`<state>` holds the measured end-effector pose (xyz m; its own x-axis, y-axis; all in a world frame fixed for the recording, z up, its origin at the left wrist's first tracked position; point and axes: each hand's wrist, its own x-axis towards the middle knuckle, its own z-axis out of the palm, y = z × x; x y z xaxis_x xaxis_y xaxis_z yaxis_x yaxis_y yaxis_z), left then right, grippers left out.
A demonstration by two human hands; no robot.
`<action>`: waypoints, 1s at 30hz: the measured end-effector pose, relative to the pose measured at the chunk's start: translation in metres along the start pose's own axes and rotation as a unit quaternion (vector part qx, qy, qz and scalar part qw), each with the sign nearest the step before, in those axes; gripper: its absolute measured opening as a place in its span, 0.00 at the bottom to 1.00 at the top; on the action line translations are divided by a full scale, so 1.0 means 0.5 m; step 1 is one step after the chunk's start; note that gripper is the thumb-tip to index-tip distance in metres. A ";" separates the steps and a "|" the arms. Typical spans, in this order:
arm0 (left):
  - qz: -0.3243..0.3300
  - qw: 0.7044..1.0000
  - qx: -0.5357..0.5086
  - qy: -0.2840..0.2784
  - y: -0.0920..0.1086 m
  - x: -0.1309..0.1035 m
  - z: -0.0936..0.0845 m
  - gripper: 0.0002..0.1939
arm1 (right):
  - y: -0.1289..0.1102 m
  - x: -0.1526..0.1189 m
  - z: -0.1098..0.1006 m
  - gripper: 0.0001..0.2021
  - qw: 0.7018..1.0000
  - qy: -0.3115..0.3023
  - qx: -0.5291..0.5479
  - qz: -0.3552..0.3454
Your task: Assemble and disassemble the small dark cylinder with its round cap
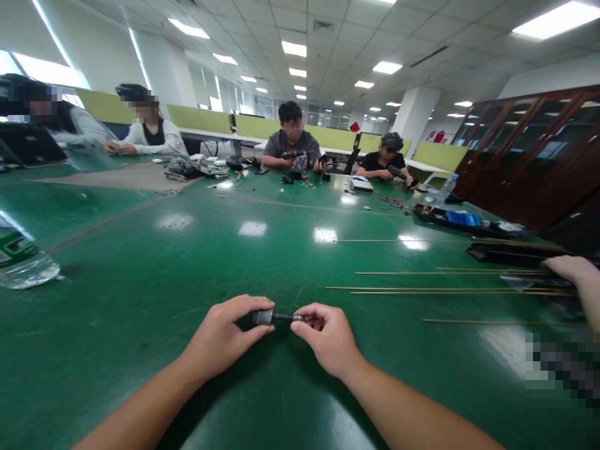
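Pinch 1 dark block (264, 317) in left hand (229, 331), tip of 1 thin stem (282, 317) beside block in right hand (330, 334). Hold block between hands, over 1 green tabletop (187, 262). Count right of block probably 6 thin rods (422, 273), part-hidden; left, 1 clear bottle (23, 262).

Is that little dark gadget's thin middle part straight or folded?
Straight: the thin middle part runs unbent from the dark block in the left hand to the shiny end in the right hand.
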<state>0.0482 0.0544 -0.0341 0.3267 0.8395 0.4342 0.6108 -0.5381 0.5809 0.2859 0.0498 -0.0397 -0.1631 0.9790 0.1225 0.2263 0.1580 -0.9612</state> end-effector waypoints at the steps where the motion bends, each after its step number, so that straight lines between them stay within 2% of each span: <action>1: -0.001 1.000 0.000 -0.001 0.001 0.000 -0.001 0.16 | 0.000 0.000 0.000 0.07 1.000 0.000 0.001 0.000; 30: -0.007 1.000 -0.004 0.000 -0.011 0.000 -0.003 0.17 | 0.000 0.000 0.001 0.07 1.000 0.000 0.019 0.007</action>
<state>0.0438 0.0572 -0.0364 0.3189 0.8466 0.4262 0.6099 -0.5275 0.5914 0.2852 0.0498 -0.0396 -0.1596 0.9812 0.1088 0.1926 0.1391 -0.9714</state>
